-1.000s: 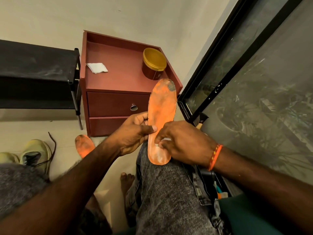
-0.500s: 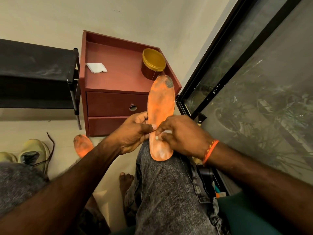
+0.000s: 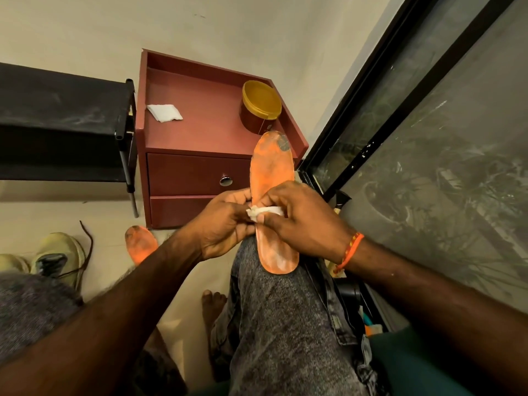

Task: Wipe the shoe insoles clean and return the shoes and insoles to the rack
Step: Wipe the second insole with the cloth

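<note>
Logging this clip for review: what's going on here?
A seated person is wiping an orange insole propped on their knee. The left hand steadies its edge while the right hand presses a white wipe against it. A second insole and pale shoes lie on the floor.

My hands cover the middle of the orange insole [image 3: 273, 167], so I cannot see how the left hand [image 3: 225, 224] holds its edge. Most of the white wipe [image 3: 264, 211] is buried under the fingers of the right hand [image 3: 303, 221]. My left forearm hides the heel end of the second insole [image 3: 140, 242] on the floor. The pale shoe [image 3: 58, 257] is partly behind my knee, and another shoe [image 3: 11, 262] is cut off by the left edge. The black rack [image 3: 63, 121] also runs out of view. Small coloured items [image 3: 368, 324] beside my right thigh are too small to identify.
</note>
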